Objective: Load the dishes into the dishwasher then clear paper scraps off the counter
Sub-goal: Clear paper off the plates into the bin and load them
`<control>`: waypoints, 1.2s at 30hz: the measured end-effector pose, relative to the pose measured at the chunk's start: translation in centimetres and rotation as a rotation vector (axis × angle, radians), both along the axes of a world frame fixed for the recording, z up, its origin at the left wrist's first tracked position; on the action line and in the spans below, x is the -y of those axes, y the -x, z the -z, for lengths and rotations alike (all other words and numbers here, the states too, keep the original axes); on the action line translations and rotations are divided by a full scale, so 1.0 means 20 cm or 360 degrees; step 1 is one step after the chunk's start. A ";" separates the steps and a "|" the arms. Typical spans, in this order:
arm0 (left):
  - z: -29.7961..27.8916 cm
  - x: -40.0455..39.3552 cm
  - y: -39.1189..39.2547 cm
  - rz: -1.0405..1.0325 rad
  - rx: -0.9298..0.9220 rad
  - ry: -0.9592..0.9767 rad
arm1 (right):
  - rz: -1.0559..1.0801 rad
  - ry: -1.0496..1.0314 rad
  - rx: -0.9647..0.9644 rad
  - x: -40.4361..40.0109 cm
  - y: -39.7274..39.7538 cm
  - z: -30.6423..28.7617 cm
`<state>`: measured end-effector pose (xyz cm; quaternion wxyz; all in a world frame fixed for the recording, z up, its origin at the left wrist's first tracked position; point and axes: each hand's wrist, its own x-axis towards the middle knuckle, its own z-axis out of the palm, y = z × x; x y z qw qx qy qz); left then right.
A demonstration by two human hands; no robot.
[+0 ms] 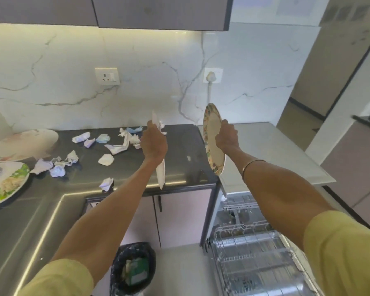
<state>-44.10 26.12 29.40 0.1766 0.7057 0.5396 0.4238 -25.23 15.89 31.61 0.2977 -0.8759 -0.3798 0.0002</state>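
Holding: I had one plate in each hand, both lifted clear of the counter [179,159] at mid-frame.
Left hand: the left hand [153,144] was clamped on a white plate [161,174], seen edge-on and hanging nearly vertical.
Right hand: the right hand [227,136] was closed on the rim of a floral plate [212,124], upright, face turned toward frame left.
Hands relative: apart, the plates not touching.
Dishwasher: open at lower right of frame; lower rack [250,259] pulled out and, as far as I could see, holding no dishes; the upper rack was partly hidden by my right forearm.
Still on counter: two large plates [24,144] at the left edge of frame, the nearer one [6,184] green-patterned with a paper scrap on it.
Paper scraps: crumpled paper scraps [113,146] lay spread over the dark counter left of centre.
Bin: a lined bin [132,268] stood on the floor at bottom centre.
Step judged: carrying the pair to the rack; loading looked to be at an early stage.
Method note: I judged it best to slot one plate at a time, on edge between tines, faces the same way, starting at the back.
Risk: edge grips may slip; two plates could clink if brought together.
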 end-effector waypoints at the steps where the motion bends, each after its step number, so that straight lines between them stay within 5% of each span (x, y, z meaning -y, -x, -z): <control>1: 0.01 0.05 -0.02 0.0003 -0.0008 0.0009 | 0.0020 0.0005 -0.0005 0.06 -0.02 0.01; 36: 0.37 1.65 0.07 0.0671 -0.0151 0.0319 | 0.0456 0.0244 -0.0241 1.74 0.48 0.52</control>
